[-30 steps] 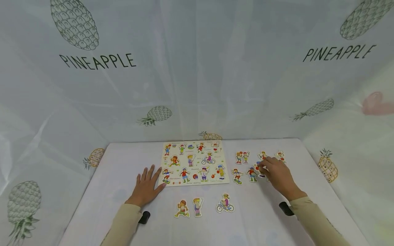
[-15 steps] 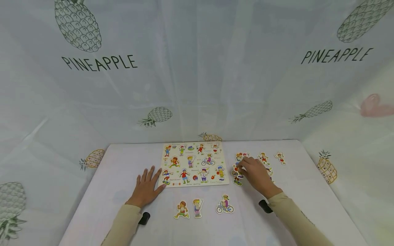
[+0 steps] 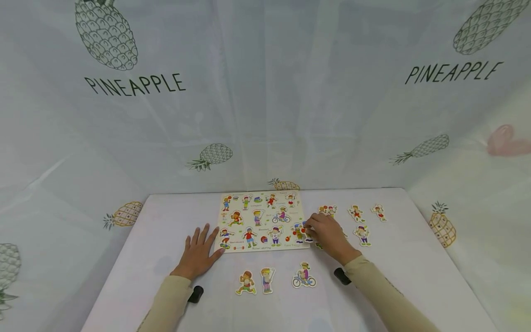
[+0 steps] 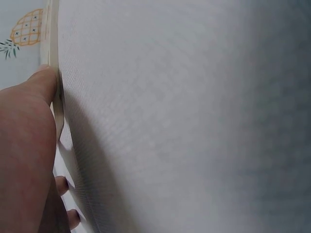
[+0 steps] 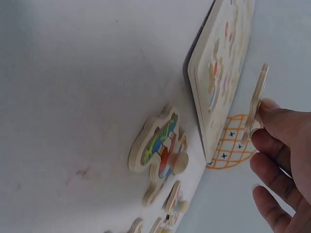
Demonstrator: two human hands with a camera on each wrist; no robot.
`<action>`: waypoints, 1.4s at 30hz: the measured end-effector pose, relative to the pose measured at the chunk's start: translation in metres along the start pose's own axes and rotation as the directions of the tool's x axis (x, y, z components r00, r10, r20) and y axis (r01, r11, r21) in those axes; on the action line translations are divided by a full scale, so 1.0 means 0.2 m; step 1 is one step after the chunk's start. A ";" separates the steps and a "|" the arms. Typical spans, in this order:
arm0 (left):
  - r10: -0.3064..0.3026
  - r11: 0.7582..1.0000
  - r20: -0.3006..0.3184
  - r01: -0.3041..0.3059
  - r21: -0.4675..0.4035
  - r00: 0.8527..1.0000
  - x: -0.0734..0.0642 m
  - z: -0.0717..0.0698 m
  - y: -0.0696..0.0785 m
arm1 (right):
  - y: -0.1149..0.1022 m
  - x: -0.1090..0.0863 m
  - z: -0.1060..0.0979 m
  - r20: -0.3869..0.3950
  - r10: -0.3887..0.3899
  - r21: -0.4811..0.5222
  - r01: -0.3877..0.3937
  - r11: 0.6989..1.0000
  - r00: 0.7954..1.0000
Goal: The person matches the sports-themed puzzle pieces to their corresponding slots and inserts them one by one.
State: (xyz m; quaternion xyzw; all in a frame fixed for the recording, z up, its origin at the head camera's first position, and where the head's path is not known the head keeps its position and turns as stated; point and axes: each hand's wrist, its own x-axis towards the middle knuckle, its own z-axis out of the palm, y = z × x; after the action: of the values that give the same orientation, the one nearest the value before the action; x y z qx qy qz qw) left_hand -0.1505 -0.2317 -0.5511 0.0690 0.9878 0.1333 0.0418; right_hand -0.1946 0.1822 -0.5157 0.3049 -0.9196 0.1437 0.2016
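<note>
My left hand [image 3: 197,252] lies with spread fingers at the left edge of the wooden puzzle board [image 3: 247,221]. In the left wrist view its thumb [image 4: 41,85] touches the board's edge. My right hand [image 3: 329,235] pinches a wooden puzzle piece [image 5: 255,104] between thumb and fingertips. This piece shows a child figure and is held on edge over the board's lower right corner. Below it on the table, a skateboarder piece [image 5: 165,150] with a round knob lies beside the board. My right hand partly hides the pieces under it in the head view.
A runner piece [image 3: 246,282], a golfer piece [image 3: 267,280] and a cyclist piece [image 3: 304,276] lie in front of the board. More figure pieces [image 3: 356,213] [image 3: 362,235] lie to the right. A pineapple-print cloth [image 3: 265,115] hangs behind the table.
My right hand has moved left from the right-hand group of pieces to the board's edge, carrying the puzzle piece. The left hand stays in place.
</note>
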 end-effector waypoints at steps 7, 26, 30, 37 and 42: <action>0.005 1.000 -0.013 -0.005 0.006 1.000 0.00 0.00 0.00 | -0.01 0.02 0.06 0.020 -0.008 -0.008 0.008 1.000 1.000; -0.001 1.000 -0.015 0.001 -0.001 1.000 -0.01 0.01 0.01 | -0.03 0.05 0.14 0.133 0.036 -0.021 -0.034 0.999 0.990; -0.008 1.000 -0.005 0.008 0.003 1.000 -0.01 0.01 0.01 | -0.03 0.05 0.16 0.125 0.035 -0.032 -0.031 0.999 0.991; 0.004 1.000 -0.017 -0.004 -0.003 1.000 0.00 0.02 0.00 | -0.04 0.06 0.16 0.131 0.033 -0.047 -0.027 0.999 0.991; 0.029 1.000 -0.056 -0.029 -0.007 0.998 0.00 0.05 -0.03 | -0.04 0.06 0.16 0.118 0.014 -0.056 -0.007 0.998 0.993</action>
State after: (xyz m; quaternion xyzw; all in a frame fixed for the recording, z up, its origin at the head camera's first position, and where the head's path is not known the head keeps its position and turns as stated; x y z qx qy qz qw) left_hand -0.1504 -0.2346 -0.5613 0.0793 0.9870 0.1395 0.0126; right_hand -0.2084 0.1579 -0.5379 0.3023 -0.9352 0.1008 0.1542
